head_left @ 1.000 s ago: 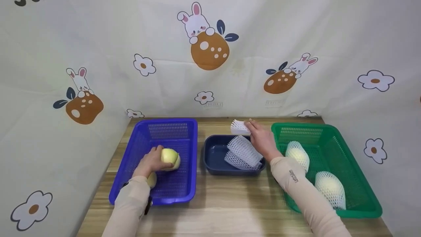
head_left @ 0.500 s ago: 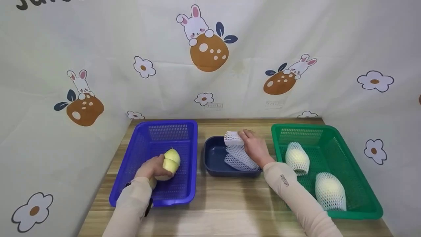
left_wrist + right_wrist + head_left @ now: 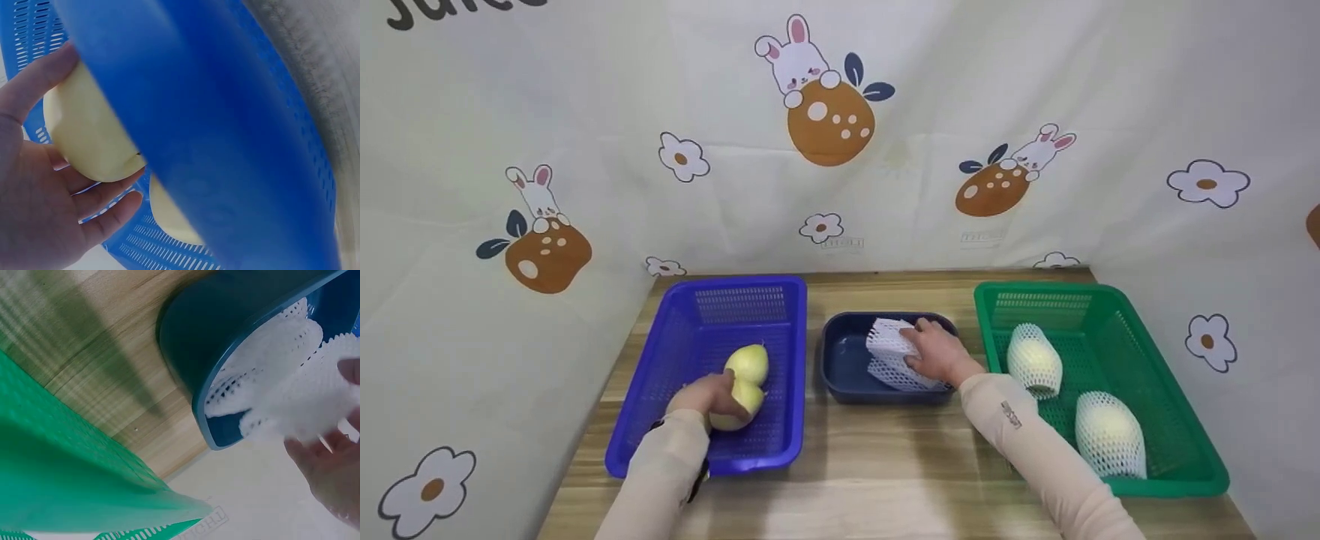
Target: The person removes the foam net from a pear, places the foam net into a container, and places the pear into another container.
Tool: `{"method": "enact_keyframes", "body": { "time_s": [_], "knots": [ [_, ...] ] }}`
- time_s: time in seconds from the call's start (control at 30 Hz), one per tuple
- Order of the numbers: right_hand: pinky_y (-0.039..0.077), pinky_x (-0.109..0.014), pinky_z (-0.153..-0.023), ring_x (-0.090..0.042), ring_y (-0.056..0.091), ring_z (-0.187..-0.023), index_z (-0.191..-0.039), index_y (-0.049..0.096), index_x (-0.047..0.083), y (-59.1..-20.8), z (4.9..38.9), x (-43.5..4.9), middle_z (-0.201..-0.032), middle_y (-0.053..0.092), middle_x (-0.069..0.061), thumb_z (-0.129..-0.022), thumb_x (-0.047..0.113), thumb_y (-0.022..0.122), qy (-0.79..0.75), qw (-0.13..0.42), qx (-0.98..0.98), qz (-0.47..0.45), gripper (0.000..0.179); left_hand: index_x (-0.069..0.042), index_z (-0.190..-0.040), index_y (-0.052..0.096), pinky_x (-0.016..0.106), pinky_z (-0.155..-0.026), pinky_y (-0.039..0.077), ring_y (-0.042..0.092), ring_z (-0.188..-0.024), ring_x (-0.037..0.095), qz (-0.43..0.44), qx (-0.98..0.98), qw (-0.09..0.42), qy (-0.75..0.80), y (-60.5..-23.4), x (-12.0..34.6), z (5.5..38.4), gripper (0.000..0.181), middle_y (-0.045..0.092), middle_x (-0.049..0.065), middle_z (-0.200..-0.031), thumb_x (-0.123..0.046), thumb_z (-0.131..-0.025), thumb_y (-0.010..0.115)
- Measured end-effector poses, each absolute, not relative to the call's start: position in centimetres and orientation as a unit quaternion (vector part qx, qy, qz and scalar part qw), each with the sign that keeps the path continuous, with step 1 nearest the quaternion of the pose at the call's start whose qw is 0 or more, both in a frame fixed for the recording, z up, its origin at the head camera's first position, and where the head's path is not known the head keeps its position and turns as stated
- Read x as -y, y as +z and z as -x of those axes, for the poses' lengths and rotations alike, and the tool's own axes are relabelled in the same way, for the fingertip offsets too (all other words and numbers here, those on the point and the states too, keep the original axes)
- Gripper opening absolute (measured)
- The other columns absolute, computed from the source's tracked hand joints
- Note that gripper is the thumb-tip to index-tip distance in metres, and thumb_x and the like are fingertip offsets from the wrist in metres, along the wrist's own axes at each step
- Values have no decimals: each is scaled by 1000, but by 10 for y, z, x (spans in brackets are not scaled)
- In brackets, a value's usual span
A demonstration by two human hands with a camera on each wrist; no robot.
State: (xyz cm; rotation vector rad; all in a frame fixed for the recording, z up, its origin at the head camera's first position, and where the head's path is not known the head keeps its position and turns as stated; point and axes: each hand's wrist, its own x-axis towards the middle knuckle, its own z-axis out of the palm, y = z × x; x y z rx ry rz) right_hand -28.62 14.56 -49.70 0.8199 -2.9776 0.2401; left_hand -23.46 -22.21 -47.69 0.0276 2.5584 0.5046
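Observation:
In the head view my left hand (image 3: 701, 396) grips a pale yellow pear (image 3: 748, 396) inside the blue basket (image 3: 799, 360). A second pear (image 3: 748, 362) lies right behind it. The left wrist view shows the thumb on one side of the held pear (image 3: 90, 126) and fingers on the other; the basket's wall hides part of it. My right hand (image 3: 939, 351) pinches a white foam net sleeve (image 3: 886, 339) over the dark blue box (image 3: 838, 360). More foam netting (image 3: 904, 376) lies beneath, inside that box, as the right wrist view also shows.
To the right stands a green basket (image 3: 1181, 405) with two net-wrapped pears, one (image 3: 1033, 364) toward the back and one (image 3: 1110, 435) toward the front. All three containers rest on a wooden table (image 3: 877, 480). A printed curtain (image 3: 915, 195) hangs close behind and at both sides.
My right hand has lowered the foam net toward the box, moving nearer to me. My left hand has drawn its pear toward the basket's front, uncovering the pear behind.

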Motion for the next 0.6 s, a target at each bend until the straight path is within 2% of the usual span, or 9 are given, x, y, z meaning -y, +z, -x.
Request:
{"method": "enact_keyframes", "body": {
  "time_s": [0.13,0.27,0.6],
  "knots": [
    [41,-44,-80,-36,51,-95,-122,50,4,-496,285,-149,-107,51,-19,-79,27,63,91,-28,960,-265,51,13,-131,25,51,-98,18,27,-120,43,-31,-947,269,171,-477,220,232,91,29,31,-131,-27,-66,75],
    [39,-44,-85,-34,49,-103,-125,49,6,-495,284,-150,-115,52,-19,-79,27,63,104,-63,960,-251,53,15,-129,27,47,-97,23,28,-119,44,-47,-949,268,159,-476,216,230,90,31,32,-129,-24,-64,76],
    [41,-43,-83,-30,50,-104,-124,51,9,-495,284,-151,-113,56,-13,-83,28,53,113,-101,959,-241,45,11,-132,27,44,-97,26,27,-121,41,-40,-944,292,151,-481,212,227,88,30,29,-132,-24,-66,75]
  ]
}}
